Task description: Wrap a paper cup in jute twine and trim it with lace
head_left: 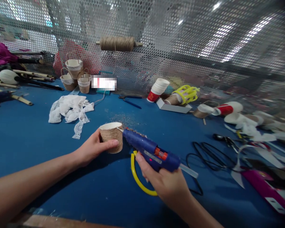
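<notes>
Keep the left hand (93, 147) curled round the cup (110, 134), just left of centre in the frame, thumb across the front (other fingers mostly hidden behind, so can't judge how tight). Hold the cup steady, move only the tip (119, 129), and stay close below the rim; can't tell whether touching. Mind that left thumb, pretty near the hot end! Grip the glue gun (147, 150) with the right hand (166, 182) closed round the handle, as at lower centre, and squeeze slow and even; trigger fingers out of sight, though. On the blue bench (61, 177), left to right: white lace (67, 107), small baskets (84, 85) at upper left, yellow tube (139, 179), paper cups (159, 87), black cable (206, 155). Behind all that, a twine spool (116, 44) at top centre against perforated mesh (156, 34), plus bright light streaks at upper right.
</notes>
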`<state>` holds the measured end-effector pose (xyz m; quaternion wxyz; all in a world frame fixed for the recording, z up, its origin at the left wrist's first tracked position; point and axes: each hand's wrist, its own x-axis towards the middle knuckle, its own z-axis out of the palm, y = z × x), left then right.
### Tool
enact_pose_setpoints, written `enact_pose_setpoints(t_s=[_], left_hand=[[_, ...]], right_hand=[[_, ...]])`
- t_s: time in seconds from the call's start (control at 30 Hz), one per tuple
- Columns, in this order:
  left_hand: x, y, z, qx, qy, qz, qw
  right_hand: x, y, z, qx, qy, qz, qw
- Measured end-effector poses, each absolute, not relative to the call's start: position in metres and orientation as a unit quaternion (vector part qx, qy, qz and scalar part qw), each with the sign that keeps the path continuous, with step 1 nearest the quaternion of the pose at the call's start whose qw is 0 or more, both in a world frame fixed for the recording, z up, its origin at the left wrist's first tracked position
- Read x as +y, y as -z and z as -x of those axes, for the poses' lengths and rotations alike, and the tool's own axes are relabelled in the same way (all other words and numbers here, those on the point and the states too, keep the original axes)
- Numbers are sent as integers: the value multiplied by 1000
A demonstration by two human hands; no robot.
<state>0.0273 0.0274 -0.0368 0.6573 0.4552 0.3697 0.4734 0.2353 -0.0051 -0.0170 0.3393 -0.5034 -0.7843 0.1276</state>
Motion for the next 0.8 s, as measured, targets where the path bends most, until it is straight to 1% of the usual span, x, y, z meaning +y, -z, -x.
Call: enact_pose_setpoints(t_s=[0.17, 0.33, 0.6, 0.8], left_hand=[[27, 38, -27, 366, -472, -455, 661], [27, 38, -27, 369, -473, -449, 662], [28, 40, -27, 387, -474, -455, 647], [27, 38, -27, 372, -474, -450, 659]], right_hand=[[-5, 26, -231, -799, -90, 478, 352], [-4, 29, -228, -762, -56, 520, 382], [-2, 27, -234, -770, -127, 510, 363], [-7, 14, -233, -756, -150, 536, 344]])
